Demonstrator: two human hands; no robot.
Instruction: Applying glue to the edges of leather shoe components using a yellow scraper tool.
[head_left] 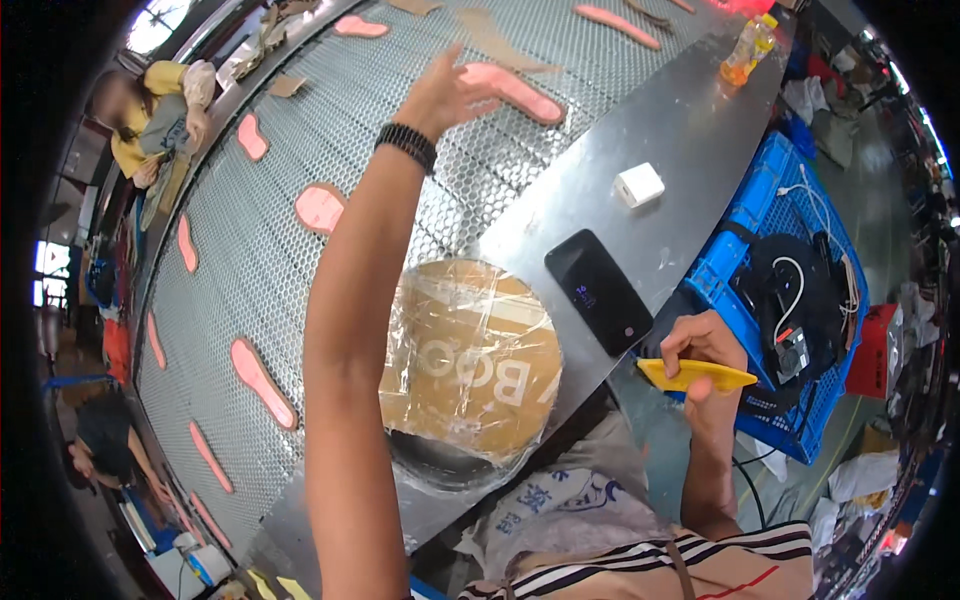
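Observation:
My left hand [442,95] reaches far out over the metal mesh conveyor [250,260], fingers apart, touching or just short of a pink shoe insole [515,92]. A black bead bracelet [406,146] circles that wrist. My right hand [703,350] stays near my body at the steel table's edge and grips a flat yellow scraper-like tool [697,375]. Between my arms a round cardboard disc wrapped in clear plastic [475,358] lies over a dark round base.
Several pink insoles [262,383] lie across the conveyor. A black phone [598,291], a white charger block [639,185] and an orange drink bottle [748,50] sit on the steel table [680,130]. A blue crate [790,280] holds cables. Two other people [160,115] work at the left.

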